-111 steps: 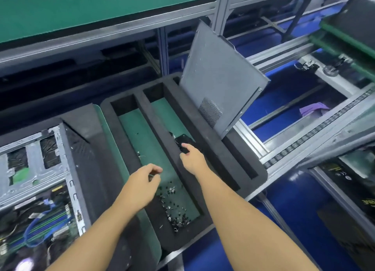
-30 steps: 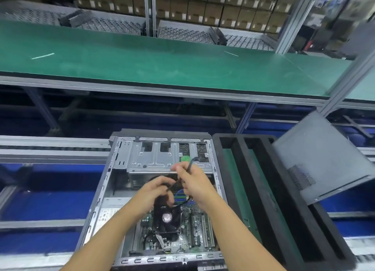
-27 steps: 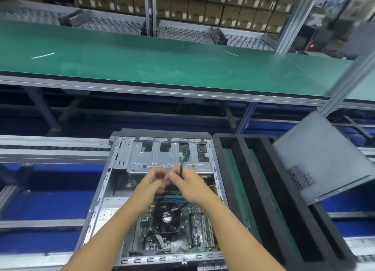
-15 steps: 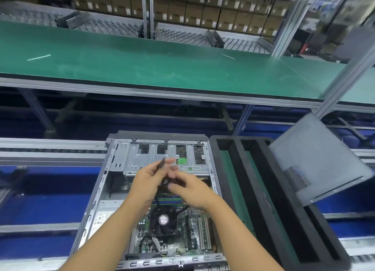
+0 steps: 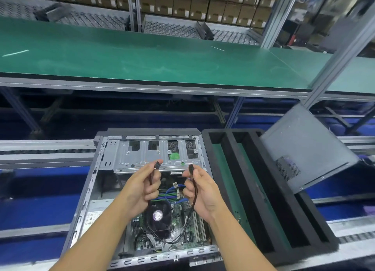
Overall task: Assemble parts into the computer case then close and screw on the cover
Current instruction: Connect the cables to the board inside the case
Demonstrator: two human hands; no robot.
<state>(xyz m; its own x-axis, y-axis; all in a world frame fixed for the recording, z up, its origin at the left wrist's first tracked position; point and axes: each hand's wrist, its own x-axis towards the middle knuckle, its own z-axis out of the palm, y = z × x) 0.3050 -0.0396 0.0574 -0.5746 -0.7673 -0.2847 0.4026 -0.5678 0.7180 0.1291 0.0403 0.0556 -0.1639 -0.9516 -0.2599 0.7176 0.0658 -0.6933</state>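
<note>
arms: both forearms bare, rising from the lower edge, converging | left hand [image 5: 142,187]: palm turned inward; fingers curled; thumb and fingertips pinch a black connector [image 5: 157,165], held upright | right hand [image 5: 200,191]: palm facing the left; fingers curled round a second black connector [image 5: 191,168] | hands: level; near, not touching

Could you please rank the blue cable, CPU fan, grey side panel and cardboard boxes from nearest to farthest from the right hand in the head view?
1. blue cable, just left of the right hand.
2. CPU fan, below and to its left.
3. grey side panel, tilted, off to the right.
4. cardboard boxes, far back, stacked in rows.
</note>
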